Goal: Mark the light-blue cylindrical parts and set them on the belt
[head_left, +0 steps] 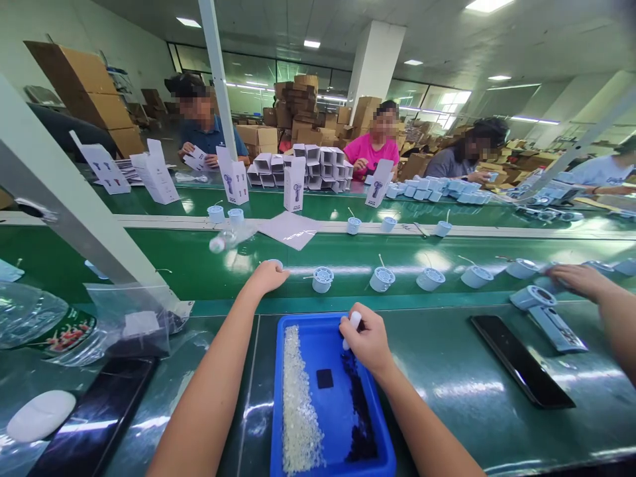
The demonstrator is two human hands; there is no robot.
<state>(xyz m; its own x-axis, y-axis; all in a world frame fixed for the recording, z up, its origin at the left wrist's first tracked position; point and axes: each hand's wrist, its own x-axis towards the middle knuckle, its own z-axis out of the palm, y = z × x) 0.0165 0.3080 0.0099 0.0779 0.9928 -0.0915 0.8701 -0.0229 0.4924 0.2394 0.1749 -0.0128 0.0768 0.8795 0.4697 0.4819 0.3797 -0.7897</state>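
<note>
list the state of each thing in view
Left hand, at blue cup, grip unclear
Right hand, closed on white stick
Tray, holding white pieces and black pieces
Black square, flat in tray
Phone at right, flat, screen dark
Small bottle, capped, on its side
Front boxes, standing

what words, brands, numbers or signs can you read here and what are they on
None can be read for certain.
White box on the line: small print beside the device picture, too small.
Bottle label at left: marks too blurred.
White shirt at far right: a print, too blurred.
White stick in the right hand: no lettering visible.
</note>
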